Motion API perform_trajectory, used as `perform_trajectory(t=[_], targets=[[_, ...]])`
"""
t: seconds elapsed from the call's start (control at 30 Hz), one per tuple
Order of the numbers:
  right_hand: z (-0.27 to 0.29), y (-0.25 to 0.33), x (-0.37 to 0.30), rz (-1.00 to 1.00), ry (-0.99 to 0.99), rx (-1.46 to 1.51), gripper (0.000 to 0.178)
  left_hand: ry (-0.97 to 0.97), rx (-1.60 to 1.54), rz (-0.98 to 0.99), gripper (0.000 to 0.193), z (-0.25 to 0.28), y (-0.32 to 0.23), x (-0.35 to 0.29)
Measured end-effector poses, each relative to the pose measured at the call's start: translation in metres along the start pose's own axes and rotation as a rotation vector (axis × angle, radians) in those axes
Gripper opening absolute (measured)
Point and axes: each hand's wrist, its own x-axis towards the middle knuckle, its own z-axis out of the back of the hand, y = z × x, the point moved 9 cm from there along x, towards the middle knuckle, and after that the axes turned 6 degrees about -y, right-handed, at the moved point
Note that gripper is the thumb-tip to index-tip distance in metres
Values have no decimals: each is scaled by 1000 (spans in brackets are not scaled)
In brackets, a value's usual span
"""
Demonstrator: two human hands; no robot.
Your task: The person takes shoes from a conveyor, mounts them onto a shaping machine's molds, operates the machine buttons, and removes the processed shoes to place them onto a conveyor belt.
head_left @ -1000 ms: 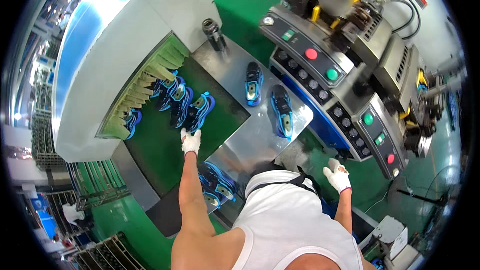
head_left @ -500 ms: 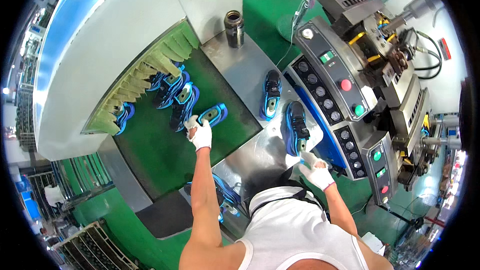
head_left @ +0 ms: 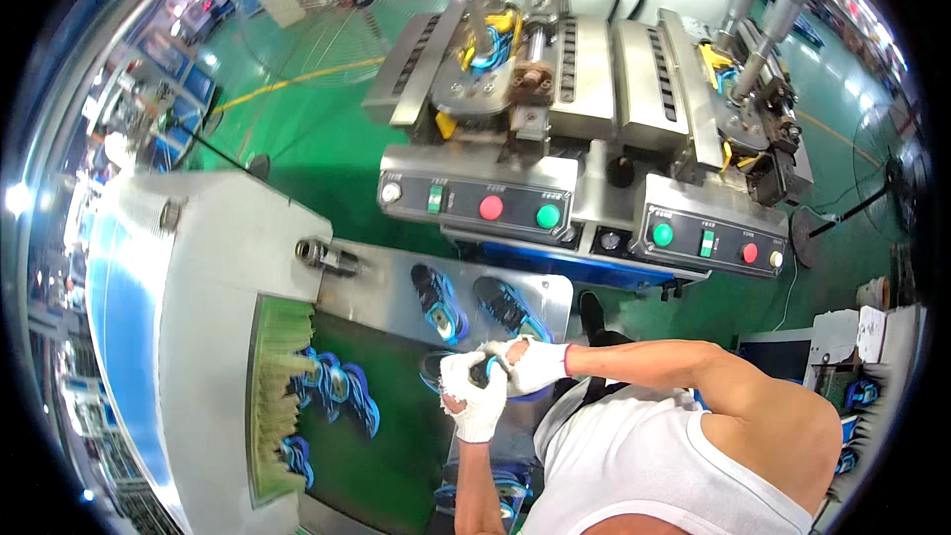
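Observation:
My left hand (head_left: 474,398) and my right hand (head_left: 533,365), both in white gloves, are close together and closed around a blue and black sports shoe (head_left: 430,370). The gloves hide most of this shoe. Just beyond them, two similar shoes lie on the metal table, a left one (head_left: 437,303) and a right one (head_left: 508,307). More shoes (head_left: 342,391) sit in a cluster on the green conveyor belt (head_left: 396,456), by the bristly strip curtain (head_left: 272,406). A lone shoe (head_left: 297,460) pokes out from the curtain lower down.
Ahead stands a twin-headed machine with a left control panel (head_left: 475,200) and a right one (head_left: 713,233), bearing red and green buttons. A dark bottle (head_left: 328,258) is on the metal table (head_left: 376,282). Further shoes (head_left: 510,490) lie near my left forearm. Fans stand on the floor.
My view has swung right towards the machine. My left hand has taken the shoe off the belt, and my right hand has left the table shoe and joined it.

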Motion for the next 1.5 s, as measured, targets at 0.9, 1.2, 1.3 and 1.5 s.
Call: perform_trajectory(t=[0.9, 1.2, 1.3, 1.5], targets=[[332, -94, -158, -189, -589, 1721, 98, 270, 561, -94, 93, -406, -17, 464], [358, -93, -125, -291, -851, 1380, 88, 260, 537, -168, 59, -407, -39, 516], [338, -116, -127, -507, -829, 1217, 78, 217, 343, -221, 66, -357, -66, 508], [350, -107, -57, -596, -896, 1186, 44, -16, 58, -233, 60, -182, -100, 415]])
